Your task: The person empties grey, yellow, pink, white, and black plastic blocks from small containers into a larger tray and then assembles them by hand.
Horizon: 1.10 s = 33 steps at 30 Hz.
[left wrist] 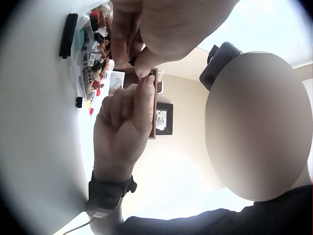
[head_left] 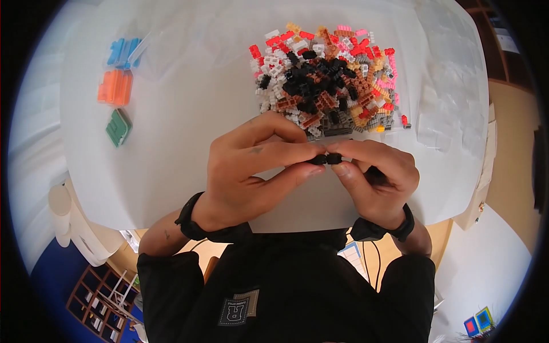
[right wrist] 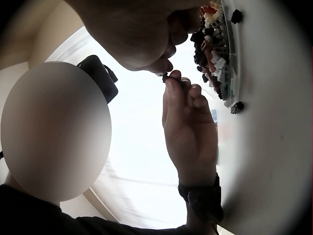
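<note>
Over the near part of the table, both hands meet fingertip to fingertip in the head view. My left hand pinches a small black building brick between thumb and forefinger. Another small black brick is pinched by my right hand; the two bricks are end to end at the fingertips. Fingers cover much of both bricks. Just beyond the hands lies a pile of mixed small building bricks, black ones on top. In the left wrist view, a long black piece lies on the table beside the pile.
Orange blocks, blue blocks and a green block lie at the table's left. Clear plastic packaging is at the right. Loose black bricks lie outside the pile's clear tray in the right wrist view.
</note>
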Each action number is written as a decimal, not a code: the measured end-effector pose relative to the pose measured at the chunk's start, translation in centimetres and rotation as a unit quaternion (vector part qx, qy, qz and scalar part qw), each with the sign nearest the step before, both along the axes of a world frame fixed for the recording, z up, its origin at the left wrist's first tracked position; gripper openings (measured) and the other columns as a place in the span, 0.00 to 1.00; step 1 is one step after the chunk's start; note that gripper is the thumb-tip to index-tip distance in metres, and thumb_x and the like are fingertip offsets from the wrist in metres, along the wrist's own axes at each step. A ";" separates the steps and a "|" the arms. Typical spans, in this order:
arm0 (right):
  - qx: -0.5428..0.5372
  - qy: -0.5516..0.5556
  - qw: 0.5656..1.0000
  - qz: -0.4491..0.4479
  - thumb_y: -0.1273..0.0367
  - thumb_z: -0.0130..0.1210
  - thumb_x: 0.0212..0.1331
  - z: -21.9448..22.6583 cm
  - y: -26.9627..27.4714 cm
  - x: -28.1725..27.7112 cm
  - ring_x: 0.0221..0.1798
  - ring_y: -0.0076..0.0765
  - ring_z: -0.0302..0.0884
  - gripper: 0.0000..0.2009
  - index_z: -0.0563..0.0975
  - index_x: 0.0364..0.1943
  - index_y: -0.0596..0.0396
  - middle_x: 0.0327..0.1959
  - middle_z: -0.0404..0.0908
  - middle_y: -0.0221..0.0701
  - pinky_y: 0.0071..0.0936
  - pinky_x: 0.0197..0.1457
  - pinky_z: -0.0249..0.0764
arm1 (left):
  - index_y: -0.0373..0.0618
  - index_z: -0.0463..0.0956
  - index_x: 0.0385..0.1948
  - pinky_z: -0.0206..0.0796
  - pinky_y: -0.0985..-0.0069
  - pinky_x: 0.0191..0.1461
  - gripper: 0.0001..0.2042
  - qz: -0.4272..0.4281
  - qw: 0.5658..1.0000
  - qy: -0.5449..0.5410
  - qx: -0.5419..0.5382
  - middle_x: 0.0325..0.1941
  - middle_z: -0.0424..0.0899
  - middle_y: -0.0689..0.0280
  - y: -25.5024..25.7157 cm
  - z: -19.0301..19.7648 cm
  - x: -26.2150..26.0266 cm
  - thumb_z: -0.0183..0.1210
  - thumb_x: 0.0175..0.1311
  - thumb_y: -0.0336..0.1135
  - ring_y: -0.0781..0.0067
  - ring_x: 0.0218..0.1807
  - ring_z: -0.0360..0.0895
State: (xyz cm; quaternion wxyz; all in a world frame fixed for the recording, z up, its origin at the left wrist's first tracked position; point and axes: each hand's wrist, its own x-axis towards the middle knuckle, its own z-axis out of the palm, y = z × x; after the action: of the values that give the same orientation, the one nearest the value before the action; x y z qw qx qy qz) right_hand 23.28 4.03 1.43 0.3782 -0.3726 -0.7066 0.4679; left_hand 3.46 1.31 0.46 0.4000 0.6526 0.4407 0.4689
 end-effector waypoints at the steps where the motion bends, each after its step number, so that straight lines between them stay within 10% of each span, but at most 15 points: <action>1: 0.000 0.000 1.000 0.000 0.80 0.62 0.46 0.1 0.0 0.0 0.22 0.18 0.73 0.11 0.80 0.37 0.64 0.26 0.82 0.33 0.15 0.26 0.67 | 0.37 0.81 0.34 0.65 0.81 0.30 0.14 0.001 1.000 0.013 0.010 0.32 0.78 0.58 0.0 0.0 0.0 0.68 0.41 0.20 0.73 0.29 0.75; 33: 0.150 -0.025 0.988 0.020 0.81 0.60 0.41 -0.3 0.5 0.1 0.13 0.20 0.63 0.13 0.80 0.36 0.64 0.12 0.69 0.26 0.18 0.17 0.58 | 0.38 0.82 0.35 0.65 0.80 0.29 0.14 -0.007 1.000 0.026 0.016 0.33 0.79 0.58 -0.1 0.1 0.2 0.68 0.43 0.21 0.72 0.29 0.75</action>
State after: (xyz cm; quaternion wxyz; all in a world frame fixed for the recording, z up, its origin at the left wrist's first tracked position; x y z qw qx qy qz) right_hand 23.41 4.52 1.10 0.4028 -0.3087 -0.7854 0.3545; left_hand 3.65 1.24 0.52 0.3813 0.6741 0.4390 0.4554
